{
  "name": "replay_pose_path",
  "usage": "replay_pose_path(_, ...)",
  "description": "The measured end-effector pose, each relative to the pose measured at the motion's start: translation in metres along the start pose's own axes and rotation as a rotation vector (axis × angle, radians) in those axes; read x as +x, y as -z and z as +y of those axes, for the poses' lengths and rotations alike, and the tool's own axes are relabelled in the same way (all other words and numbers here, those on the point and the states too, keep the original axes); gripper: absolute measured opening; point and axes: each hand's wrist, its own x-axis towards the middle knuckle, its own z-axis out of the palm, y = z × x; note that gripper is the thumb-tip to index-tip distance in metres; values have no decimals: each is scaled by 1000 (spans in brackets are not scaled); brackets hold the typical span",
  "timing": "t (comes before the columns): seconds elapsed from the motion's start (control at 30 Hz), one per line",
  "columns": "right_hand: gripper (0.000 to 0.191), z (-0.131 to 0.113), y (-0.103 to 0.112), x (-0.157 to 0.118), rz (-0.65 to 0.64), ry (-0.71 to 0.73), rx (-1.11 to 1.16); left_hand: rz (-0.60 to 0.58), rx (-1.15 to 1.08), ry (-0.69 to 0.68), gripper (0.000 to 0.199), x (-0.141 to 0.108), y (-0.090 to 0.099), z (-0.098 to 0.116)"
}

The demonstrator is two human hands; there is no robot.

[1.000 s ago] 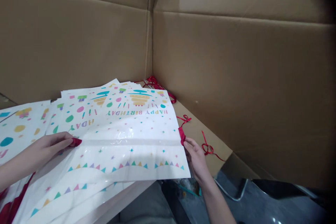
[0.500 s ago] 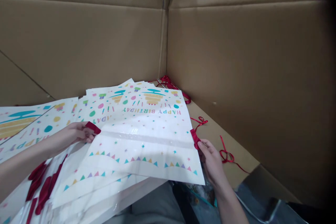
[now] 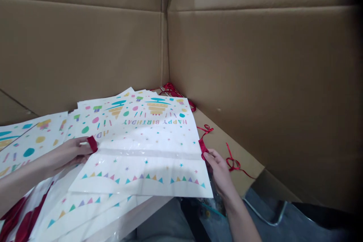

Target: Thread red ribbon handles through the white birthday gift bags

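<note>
The top sheet point(image 3: 153, 149) is already spread, its red tabs point(image 3: 92, 144) pinched by left hand point(image 3: 74, 154) and right hand point(image 3: 219, 167); other sheets point(image 3: 82, 211) are left stacked beneath.

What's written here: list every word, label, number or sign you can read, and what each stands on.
"HAPPY BIRTHDAY": upside down, on the top printed sheet.
"HD": upside down, on the sheet beneath; the rest of its lettering is hidden.
Unreadable: partial letters on the sheet at far left, too blurred and covered.
No numbers or brands can be read.
</note>
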Motion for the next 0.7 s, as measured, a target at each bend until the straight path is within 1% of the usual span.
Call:
replay_pose_path(0.1,36,-1,0,0,5,1,0,-37,-81,68,61,6,4,-2)
replay_pose_path(0.27,35,-3,-1,-1,4,-1,-5,-9,-93,101,64,11,6,-6)
replay_pose_path(0.47,35,-2,-1,-1,15,-9,11,-3,-103,110,65,12,6,-10)
replay_pose_path(0.6,34,-2,0,-1,15,-4,12,-41,-78,125,62,4,3,-3)
replay_pose_path(0.7,35,-2,-1,-1,14,-7,19,-53,-41,94,59,1,2,1)
